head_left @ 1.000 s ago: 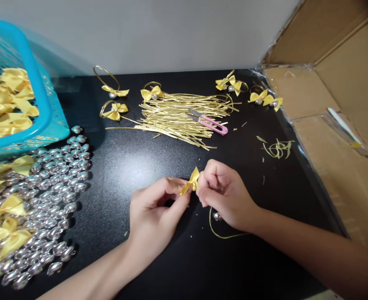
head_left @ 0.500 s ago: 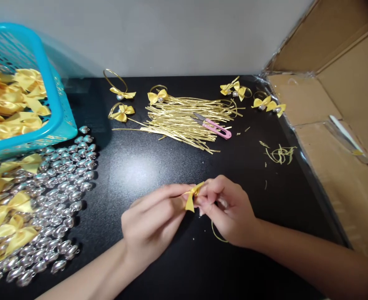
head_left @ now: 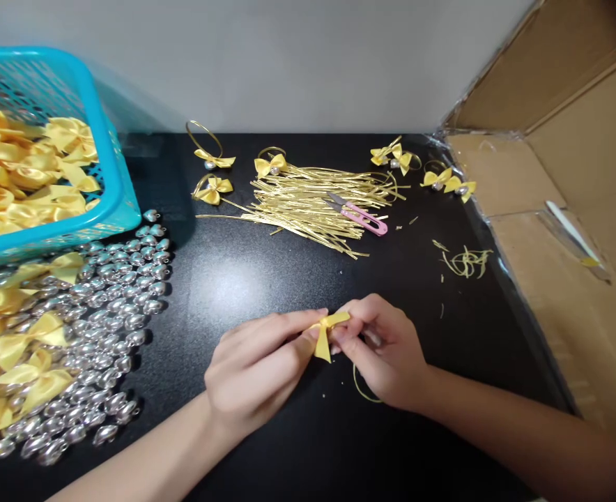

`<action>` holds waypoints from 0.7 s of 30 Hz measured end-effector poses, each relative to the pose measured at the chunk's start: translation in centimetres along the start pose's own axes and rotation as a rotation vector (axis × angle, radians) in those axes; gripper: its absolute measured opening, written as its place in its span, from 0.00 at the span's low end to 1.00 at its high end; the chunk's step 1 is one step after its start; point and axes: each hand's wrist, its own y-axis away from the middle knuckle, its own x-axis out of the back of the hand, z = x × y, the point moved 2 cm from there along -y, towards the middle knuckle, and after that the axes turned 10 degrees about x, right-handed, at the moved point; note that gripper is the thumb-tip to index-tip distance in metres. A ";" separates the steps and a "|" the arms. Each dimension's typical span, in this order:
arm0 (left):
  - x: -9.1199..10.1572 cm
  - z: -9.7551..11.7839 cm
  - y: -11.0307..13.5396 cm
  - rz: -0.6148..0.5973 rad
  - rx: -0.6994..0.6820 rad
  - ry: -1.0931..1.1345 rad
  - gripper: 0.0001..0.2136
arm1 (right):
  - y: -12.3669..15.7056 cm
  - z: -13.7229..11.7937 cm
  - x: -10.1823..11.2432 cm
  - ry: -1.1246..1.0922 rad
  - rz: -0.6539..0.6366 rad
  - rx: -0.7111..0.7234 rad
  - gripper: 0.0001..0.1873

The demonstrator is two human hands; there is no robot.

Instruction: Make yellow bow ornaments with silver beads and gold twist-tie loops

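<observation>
A small yellow ribbon bow (head_left: 327,333) is pinched between both my hands above the black table (head_left: 266,279). My left hand (head_left: 258,366) grips its left side with thumb and fingers closed. My right hand (head_left: 384,348) holds the right side, fingers curled. A thin gold wire (head_left: 363,392) loops out below my right hand. A silver bead, if any, is hidden in my fingers.
A pile of gold wires (head_left: 308,202) with pink snips (head_left: 360,215) lies behind. Finished bows (head_left: 214,189) sit around it. Silver heart beads (head_left: 104,321) and loose bows spread at left beside a blue basket (head_left: 104,174) of bows. A cardboard box (head_left: 564,209) stands right.
The bow has turned in my fingers, one wing now pointing down. Both hands have shifted slightly toward me and closer together.
</observation>
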 end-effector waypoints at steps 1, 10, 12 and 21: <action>0.0 0.0 0.0 -0.005 -0.040 -0.004 0.05 | 0.0 0.0 0.0 0.000 0.000 0.005 0.09; -0.6 -0.2 0.0 -0.029 -0.126 0.062 0.06 | -0.1 0.4 -0.1 0.001 0.019 -0.058 0.10; -0.6 -0.3 -0.1 -0.017 -0.106 0.103 0.06 | -0.6 0.2 0.3 0.002 0.056 -0.097 0.11; 1.8 2.1 -3.6 -0.111 -0.178 0.065 0.07 | -6.5 -2.9 2.7 -0.141 -0.229 -0.138 0.08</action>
